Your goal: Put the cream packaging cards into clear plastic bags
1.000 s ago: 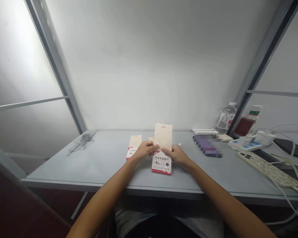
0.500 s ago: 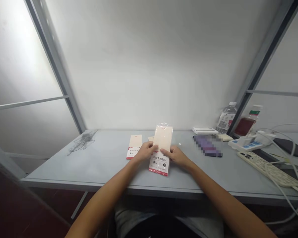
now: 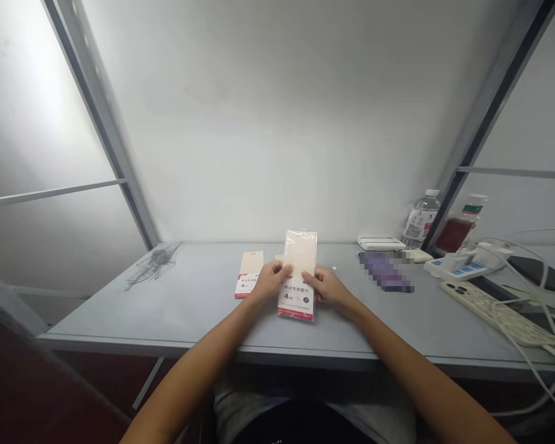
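My left hand (image 3: 271, 279) and right hand (image 3: 329, 290), seen from my head camera, are both grasping one ruler packet (image 3: 298, 275) by its long side edges, fingers closed on the clear plastic sleeve. Neither hand is clenched into a fist or released. The packet stands nearly upright, with a slight tilt, its lower edge near the front of the desk and its red-striped foot toward me. Its cream card shows dark printed characters through the sleeve.

Just left of my left hand, a second ruler packet (image 3: 250, 274) lies flat on the grey desk (image 3: 185, 308), apart from the held one. The cream corner of a third packet (image 3: 278, 257) shows behind my fingers; the rest of it is hidden.

To the right, along the back of the desk, are a white box (image 3: 382, 243), a blurred purple object (image 3: 386, 272), and a water bottle (image 3: 420, 219) beside a bottle with a dark red label (image 3: 457, 233). Further right lie a white socket strip (image 3: 453, 268), a cream perforated strip (image 3: 499, 317), and tangled white cables (image 3: 536, 290). A grey scribbled mark (image 3: 152, 265) sits on the desk's left side.
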Demonstrator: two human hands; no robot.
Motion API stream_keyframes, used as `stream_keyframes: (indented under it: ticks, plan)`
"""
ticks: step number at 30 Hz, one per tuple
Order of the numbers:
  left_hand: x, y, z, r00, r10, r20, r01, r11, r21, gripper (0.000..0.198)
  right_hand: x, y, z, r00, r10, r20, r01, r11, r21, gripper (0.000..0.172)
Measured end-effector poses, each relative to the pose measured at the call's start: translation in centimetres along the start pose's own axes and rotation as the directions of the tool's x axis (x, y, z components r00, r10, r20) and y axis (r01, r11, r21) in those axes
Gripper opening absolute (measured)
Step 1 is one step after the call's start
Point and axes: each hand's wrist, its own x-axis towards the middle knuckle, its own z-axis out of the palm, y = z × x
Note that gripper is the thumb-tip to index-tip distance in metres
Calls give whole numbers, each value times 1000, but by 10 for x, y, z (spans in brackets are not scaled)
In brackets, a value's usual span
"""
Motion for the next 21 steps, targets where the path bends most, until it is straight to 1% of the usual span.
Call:
stream_keyframes:
  ticks: [3,5,8,10,12,14,16,18,20,21]
  plan:
    - [0,0,-2,994,-12,-110,26,992,127,40,0,-3,-4,1000,4,15,-4,1000,21,35]
    - [0,-1,-4,987,-18,-163,50,979,197,41,0,-3,-6,1000,13,3,-13,1000,9,34]
    - [0,-3,-7,978,-67,-198,123,949,289,43,2,1,-8,996,36,-80,-41,997,-65,35]
    - [1,-2,-10,971,-104,-217,176,920,350,45,4,6,-11,989,53,-140,-74,986,-150,37]
    - [1,-1,-12,966,-127,-225,207,901,381,43,7,12,-16,978,49,-201,-103,958,-267,35]
    - [0,0,-15,965,-149,-217,225,895,385,38,9,17,-21,960,14,-281,-126,916,-382,33]
    - [1,-1,-18,963,-164,-214,236,895,378,35,10,21,-26,937,-11,-350,-159,877,-453,33]
    - [2,-1,-22,957,-157,-242,244,888,389,35,11,23,-28,925,-22,-380,-184,848,-498,34]
    - [5,-2,-28,943,-147,-298,279,836,472,36,11,23,-30,920,-22,-390,-213,809,-548,34]
    - [6,-2,-32,932,-150,-329,317,777,544,38,11,23,-30,916,-18,-402,-239,779,-580,34]
